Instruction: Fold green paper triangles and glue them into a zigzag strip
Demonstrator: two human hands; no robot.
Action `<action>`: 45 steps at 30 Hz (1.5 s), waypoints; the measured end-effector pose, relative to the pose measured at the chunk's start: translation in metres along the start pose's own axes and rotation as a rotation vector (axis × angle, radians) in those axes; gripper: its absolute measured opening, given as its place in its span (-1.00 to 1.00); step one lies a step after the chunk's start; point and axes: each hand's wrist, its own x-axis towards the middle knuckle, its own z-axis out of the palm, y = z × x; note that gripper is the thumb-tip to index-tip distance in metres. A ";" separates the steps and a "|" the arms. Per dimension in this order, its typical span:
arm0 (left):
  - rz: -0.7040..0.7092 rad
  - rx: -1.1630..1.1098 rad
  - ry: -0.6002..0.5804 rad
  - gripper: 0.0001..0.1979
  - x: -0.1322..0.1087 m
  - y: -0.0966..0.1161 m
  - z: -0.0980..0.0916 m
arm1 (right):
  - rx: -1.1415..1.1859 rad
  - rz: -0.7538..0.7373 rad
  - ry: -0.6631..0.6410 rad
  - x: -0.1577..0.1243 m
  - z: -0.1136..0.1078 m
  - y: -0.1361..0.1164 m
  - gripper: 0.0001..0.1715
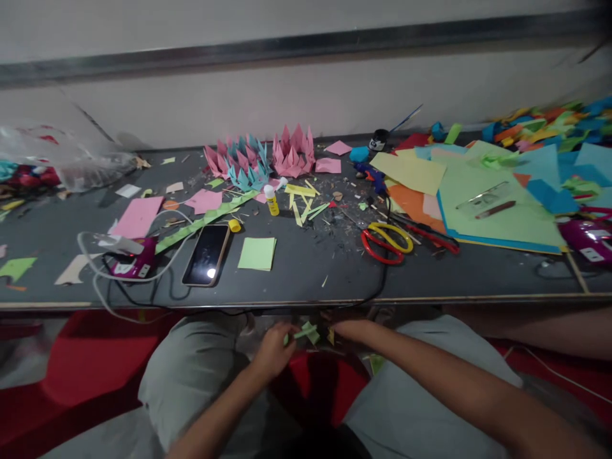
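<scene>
Below the table edge, between my knees, my left hand (275,347) is closed on a light green folded paper strip (308,331). Opposite it, my right hand (351,327) has its fingers pinched together, and a small yellow paper piece (331,336) shows at the fingertips. Part of my right hand's fingers lies in shadow under the table edge. On the tabletop just above my hands lies a stack of light green square papers (257,254). Behind it stands a yellow glue stick (271,200), with its yellow cap (234,225) off to the left.
A phone (206,255) and a purple power strip (134,258) with cables lie left. Pink and blue folded paper crowns (293,152) stand at the back. Scissors (386,242), a glue gun (371,175) and coloured sheets (502,217) are right. A red stool (95,363) stands below.
</scene>
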 end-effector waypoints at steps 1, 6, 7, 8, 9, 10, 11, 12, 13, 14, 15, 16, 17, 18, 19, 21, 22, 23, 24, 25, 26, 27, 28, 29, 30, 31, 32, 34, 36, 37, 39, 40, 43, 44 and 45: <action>-0.041 0.020 0.003 -0.70 0.005 -0.001 0.005 | -0.008 0.064 -0.044 0.000 0.004 0.002 -0.63; -0.057 0.053 -0.008 -0.47 0.000 0.027 -0.004 | -0.039 0.206 -0.235 -0.011 0.003 -0.008 -0.62; 0.030 0.012 -0.072 -0.49 -0.005 0.033 -0.014 | -0.046 0.204 -0.237 -0.013 -0.001 -0.013 -0.63; 0.224 -0.101 -0.223 -0.55 -0.009 0.039 -0.028 | -0.053 0.191 -0.225 -0.015 -0.006 -0.020 -0.64; 0.366 -0.222 -0.308 -0.67 -0.012 0.042 -0.044 | -0.062 0.165 -0.201 -0.017 -0.011 -0.028 -0.71; 0.423 -0.317 -0.290 -0.75 -0.011 0.043 -0.062 | -0.069 0.131 -0.183 -0.019 -0.017 -0.037 -0.72; 0.386 -0.352 -0.097 -0.76 -0.007 0.041 -0.079 | -0.081 0.100 -0.151 -0.021 -0.023 -0.046 -0.69; 0.291 -0.312 0.183 -0.75 -0.001 0.038 -0.095 | -0.092 0.069 -0.124 -0.021 -0.029 -0.055 -0.64; 0.189 -0.213 0.426 -0.72 0.009 0.032 -0.110 | -0.107 0.044 -0.104 -0.021 -0.035 -0.064 -0.57; 0.099 -0.086 0.594 -0.69 0.020 0.026 -0.121 | -0.116 0.018 -0.088 -0.021 -0.042 -0.072 -0.52; 0.031 0.031 0.662 -0.64 0.032 0.019 -0.130 | -0.134 -0.020 -0.067 -0.019 -0.048 -0.079 -0.51; -0.027 0.117 0.667 -0.54 0.044 0.012 -0.136 | -0.180 -0.088 -0.008 -0.017 -0.054 -0.085 -0.52; -0.055 0.171 0.652 -0.46 0.055 0.006 -0.140 | -0.210 -0.158 0.058 -0.013 -0.062 -0.089 -0.54; -0.059 0.180 0.650 -0.40 0.064 0.002 -0.143 | -0.227 -0.233 0.133 -0.010 -0.070 -0.091 -0.56; -0.065 0.181 0.644 -0.33 0.071 -0.002 -0.146 | -0.237 -0.310 0.209 -0.005 -0.078 -0.092 -0.58; -0.101 0.159 0.625 -0.20 0.080 -0.007 -0.152 | -0.249 -0.405 0.375 0.003 -0.097 -0.086 -0.61; -0.125 0.155 0.608 -0.15 0.083 -0.008 -0.156 | -0.246 -0.410 0.456 0.007 -0.106 -0.081 -0.60; -0.158 0.150 0.592 -0.13 0.085 -0.009 -0.161 | -0.231 -0.396 0.542 0.011 -0.115 -0.075 -0.59; -0.175 0.148 0.572 -0.12 0.086 -0.010 -0.167 | -0.215 -0.370 0.610 0.014 -0.122 -0.068 -0.58; -0.179 0.149 0.549 -0.14 0.088 -0.011 -0.172 | -0.189 -0.338 0.671 0.016 -0.127 -0.061 -0.57; -0.178 0.147 0.539 -0.17 0.089 -0.012 -0.177 | -0.160 -0.304 0.715 0.018 -0.131 -0.054 -0.56; -0.176 0.136 0.536 -0.21 0.090 -0.013 -0.182 | -0.131 -0.273 0.746 0.019 -0.133 -0.047 -0.56; -0.184 0.117 0.539 -0.26 0.091 -0.014 -0.185 | -0.102 -0.249 0.764 0.020 -0.134 -0.042 -0.56; -0.201 0.089 0.551 -0.31 0.092 -0.014 -0.188 | -0.076 -0.232 0.772 0.021 -0.134 -0.037 -0.57; -0.223 0.054 0.564 -0.37 0.092 -0.014 -0.190 | -0.047 -0.215 0.780 0.022 -0.134 -0.034 -0.58; -0.237 0.010 0.582 -0.45 0.092 -0.013 -0.190 | -0.012 -0.196 0.792 0.023 -0.135 -0.031 -0.58; -0.230 -0.044 0.600 -0.54 0.092 -0.012 -0.189 | 0.035 -0.166 0.812 0.024 -0.136 -0.030 -0.59; -0.135 -0.205 0.628 -0.73 0.090 -0.005 -0.184 | 0.182 -0.077 0.881 0.028 -0.141 -0.030 -0.64; 0.017 -0.448 0.600 -0.77 0.087 0.006 -0.173 | 0.413 0.015 0.950 0.032 -0.148 -0.030 -0.79; 0.065 -0.578 0.565 -0.73 0.086 0.012 -0.166 | 0.551 0.046 0.963 0.035 -0.151 -0.030 -0.81; 0.092 -0.726 0.429 -0.70 0.085 0.025 -0.151 | 0.811 0.080 0.932 0.037 -0.155 -0.026 -0.64; 0.108 -0.773 0.371 -0.70 0.084 0.031 -0.144 | 0.904 0.095 0.904 0.037 -0.157 -0.023 -0.58; 0.190 -0.743 0.303 -0.75 0.086 0.039 -0.128 | 0.997 0.156 0.863 0.032 -0.159 -0.011 -0.44; 0.211 -0.689 0.316 -0.78 0.087 0.038 -0.126 | 0.979 0.165 0.844 0.029 -0.159 -0.007 -0.45; 0.230 -0.622 0.333 -0.82 0.088 0.038 -0.124 | 0.939 0.164 0.815 0.026 -0.160 -0.003 -0.51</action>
